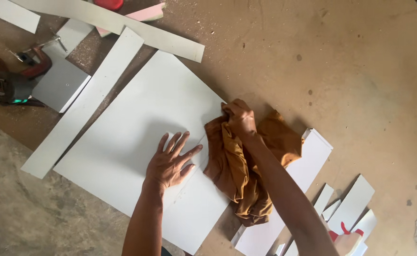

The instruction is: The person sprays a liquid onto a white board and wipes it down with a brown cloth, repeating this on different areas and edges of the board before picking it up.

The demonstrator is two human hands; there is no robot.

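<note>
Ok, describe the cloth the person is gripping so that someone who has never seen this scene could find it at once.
Start at the large white rectangular board lying on the brown floor, where the left hand presses flat. At that board's right edge sits a crumpled orange-brown fabric cloth, bunched under the right hand. It is the only soft, coloured thing among the flat white panels.

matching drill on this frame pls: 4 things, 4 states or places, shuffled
1 left hand
2 right hand
3 power tool
4 spray bottle

a bottom right, red trigger
b flat on the big white panel, fingers spread
c far left, on the floor
d gripping the orange cloth

Pairs: 1-b, 2-d, 3-c, 4-a
</note>
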